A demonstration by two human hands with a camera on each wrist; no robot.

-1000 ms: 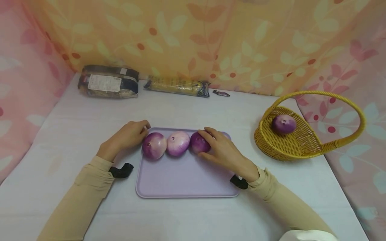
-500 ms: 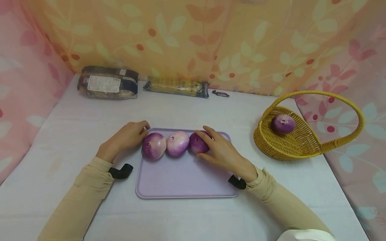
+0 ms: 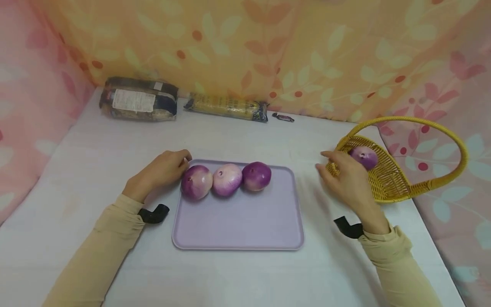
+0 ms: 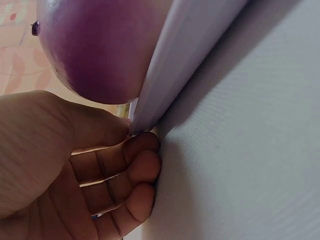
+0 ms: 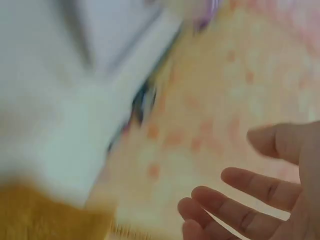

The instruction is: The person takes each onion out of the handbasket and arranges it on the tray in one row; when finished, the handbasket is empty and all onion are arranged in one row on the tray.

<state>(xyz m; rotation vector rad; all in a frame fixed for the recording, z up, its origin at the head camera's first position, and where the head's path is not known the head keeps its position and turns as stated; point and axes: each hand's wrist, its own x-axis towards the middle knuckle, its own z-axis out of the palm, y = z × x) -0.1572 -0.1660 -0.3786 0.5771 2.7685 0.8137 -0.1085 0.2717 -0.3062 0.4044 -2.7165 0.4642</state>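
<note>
Three onions (image 3: 227,180) on tray (image 3: 238,226), left hand (image 3: 165,170) pinching rim; right hand (image 3: 349,181) empty, fingers spread. Likely step: fetching fourth onion (image 3: 367,157) from basket (image 3: 391,181); needs cupped grasp.

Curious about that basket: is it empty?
Not empty: a round purple vegetable shows inside the yellow basket. The right hand hides part of the interior.

Right hand (image 5: 270,192): lower right, fingers spread and slightly bent, thumb apart above them
Basket (image 5: 50,215): yellow, badly blurred, in the bottom left corner, apart from the fingertips
Tabletop (image 5: 65,130): white, filling much of the left
Patterned cloth (image 5: 200,100): orange-yellow with reddish spots, behind the hand
Purple thing (image 5: 202,20): blurred, cut off at the top edge
</note>
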